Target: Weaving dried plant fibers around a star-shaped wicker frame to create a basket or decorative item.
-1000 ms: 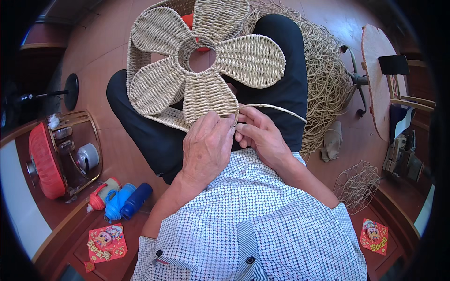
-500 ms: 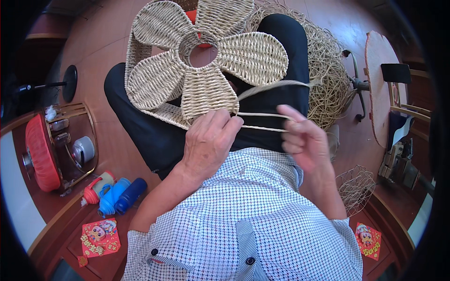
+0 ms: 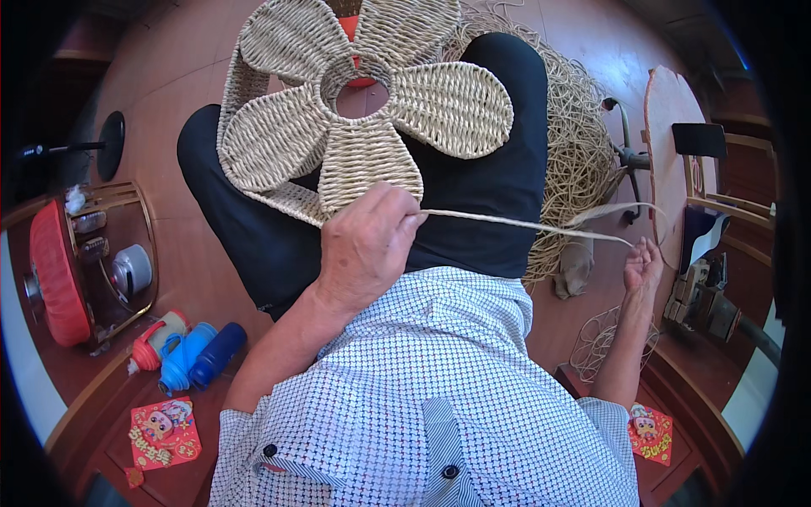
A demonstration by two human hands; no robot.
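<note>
A flower-shaped piece woven from straw-coloured cord (image 3: 372, 160) rests over my lap, with wide petals around a round hole. My left hand (image 3: 367, 245) is closed on the outer edge of the nearest petal; its fingertips are partly hidden. From that edge a length of straw cord (image 3: 524, 223) runs taut to the right. Out at the far right, my right hand (image 3: 642, 266) is closed on this cord, and a loose, blurred end of it loops back above the hand.
A heap of loose cord (image 3: 579, 152) lies on the floor beyond my right knee. Farther right stand a round-edged board (image 3: 672, 152) and a chair base (image 3: 627, 156). At left are several bottles (image 3: 190, 355), a red-covered round thing (image 3: 59, 275) and a metal pot (image 3: 133, 269).
My right hand has swung out to the right and slightly down, drawing the cord's doubled loop into one long, taut strand. My left hand stays at the petal's edge.
</note>
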